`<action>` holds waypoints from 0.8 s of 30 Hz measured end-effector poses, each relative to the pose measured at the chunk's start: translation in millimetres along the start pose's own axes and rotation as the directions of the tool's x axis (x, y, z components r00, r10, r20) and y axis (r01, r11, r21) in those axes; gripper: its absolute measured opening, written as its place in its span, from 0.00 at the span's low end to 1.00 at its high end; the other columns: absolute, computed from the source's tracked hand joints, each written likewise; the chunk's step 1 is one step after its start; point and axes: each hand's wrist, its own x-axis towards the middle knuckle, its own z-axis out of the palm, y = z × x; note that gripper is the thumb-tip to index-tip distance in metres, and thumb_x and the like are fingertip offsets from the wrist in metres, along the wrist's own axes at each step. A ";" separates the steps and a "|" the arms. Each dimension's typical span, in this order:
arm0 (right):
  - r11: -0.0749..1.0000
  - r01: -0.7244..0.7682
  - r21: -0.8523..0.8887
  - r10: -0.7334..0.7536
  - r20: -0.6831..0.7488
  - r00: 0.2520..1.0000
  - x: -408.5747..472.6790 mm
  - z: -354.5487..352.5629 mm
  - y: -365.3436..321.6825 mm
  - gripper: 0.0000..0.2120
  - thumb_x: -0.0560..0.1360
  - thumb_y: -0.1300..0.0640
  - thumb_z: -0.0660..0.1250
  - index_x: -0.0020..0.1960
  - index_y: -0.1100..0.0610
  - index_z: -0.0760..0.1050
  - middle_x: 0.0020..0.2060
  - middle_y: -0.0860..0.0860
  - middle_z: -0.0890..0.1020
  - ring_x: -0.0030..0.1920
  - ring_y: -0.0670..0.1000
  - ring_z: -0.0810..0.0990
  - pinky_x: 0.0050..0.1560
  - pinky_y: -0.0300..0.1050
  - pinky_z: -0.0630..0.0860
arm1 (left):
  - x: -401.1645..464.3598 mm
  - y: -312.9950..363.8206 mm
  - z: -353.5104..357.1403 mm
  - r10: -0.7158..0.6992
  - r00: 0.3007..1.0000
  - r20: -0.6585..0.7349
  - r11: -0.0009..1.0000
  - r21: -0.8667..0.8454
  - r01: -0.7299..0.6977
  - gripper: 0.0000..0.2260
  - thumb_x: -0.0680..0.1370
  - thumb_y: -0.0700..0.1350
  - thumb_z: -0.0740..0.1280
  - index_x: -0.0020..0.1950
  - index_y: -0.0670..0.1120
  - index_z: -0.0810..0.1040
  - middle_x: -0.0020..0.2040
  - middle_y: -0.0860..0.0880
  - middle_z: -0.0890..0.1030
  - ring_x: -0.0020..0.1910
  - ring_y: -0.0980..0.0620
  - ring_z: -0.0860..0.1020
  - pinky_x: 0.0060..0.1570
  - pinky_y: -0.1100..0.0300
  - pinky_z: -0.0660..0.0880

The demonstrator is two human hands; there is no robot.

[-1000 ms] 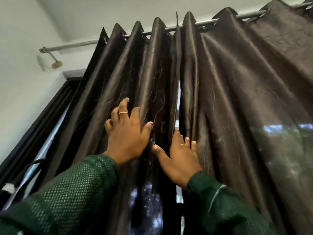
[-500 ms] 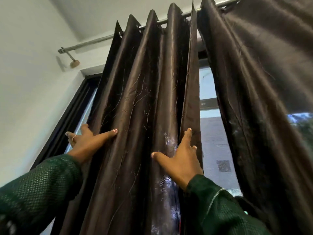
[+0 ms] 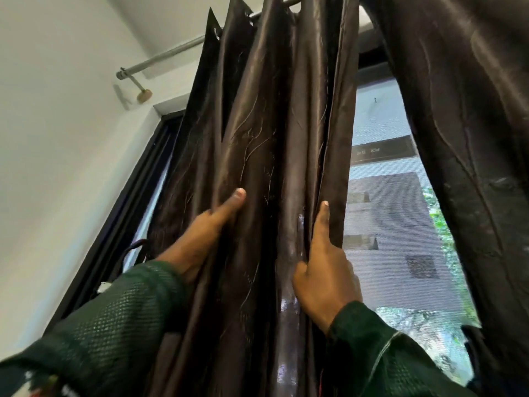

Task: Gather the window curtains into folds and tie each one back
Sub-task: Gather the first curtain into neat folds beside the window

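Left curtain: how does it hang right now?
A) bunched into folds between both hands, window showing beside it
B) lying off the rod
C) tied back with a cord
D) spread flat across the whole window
A: the left curtain hangs in folds between the left hand and right hand, with the window showing beside it.

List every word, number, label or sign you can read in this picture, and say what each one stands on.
One text only: light characters on a dark sign on the building outside the window, seen through the gap between the curtains. They are too blurred to read, and may appear reversed.
The dark square panel lower on that building: no legible text.
The left curtain, the curtain rod and the green sleeves: no text.
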 end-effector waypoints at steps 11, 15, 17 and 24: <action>0.957 -0.054 0.284 0.000 0.186 0.982 -17.3 32.2 -4.5 0.35 0.75 0.45 0.59 0.75 0.43 0.44 0.76 0.44 0.43 0.75 0.46 0.37 0.73 0.62 0.45 | 25.3 -5.2 49.1 0.242 0.939 -0.247 0.878 0.467 -0.103 0.23 0.59 0.50 0.69 0.50 0.40 0.75 0.48 0.42 0.80 0.47 0.44 0.79 0.50 0.46 0.78; 0.866 -0.206 0.455 0.125 0.202 0.971 -22.8 36.7 0.2 0.55 0.62 0.32 0.65 0.74 0.44 0.31 0.74 0.44 0.32 0.71 0.43 0.27 0.71 0.63 0.39 | 30.4 -7.0 40.0 0.230 0.963 -0.142 0.836 0.535 -0.121 0.15 0.67 0.42 0.64 0.52 0.39 0.76 0.48 0.40 0.80 0.46 0.42 0.79 0.49 0.43 0.78; 0.877 -0.223 0.425 0.164 0.171 0.972 -17.6 35.8 6.4 0.61 0.53 0.27 0.61 0.73 0.45 0.29 0.74 0.46 0.31 0.71 0.45 0.26 0.70 0.64 0.37 | 30.0 -6.6 40.4 0.236 0.965 -0.114 0.837 0.528 -0.142 0.11 0.72 0.37 0.64 0.54 0.41 0.77 0.48 0.42 0.81 0.47 0.43 0.80 0.50 0.45 0.78; 0.883 -0.165 0.439 0.221 -0.077 0.972 35.2 3.4 56.3 0.61 0.53 0.26 0.62 0.76 0.48 0.39 0.77 0.49 0.43 0.76 0.50 0.39 0.73 0.64 0.43 | 43.3 17.3 6.0 0.593 0.729 -0.342 0.543 0.838 -0.048 0.36 0.63 0.77 0.51 0.37 0.45 0.76 0.49 0.38 0.79 0.53 0.38 0.76 0.55 0.44 0.72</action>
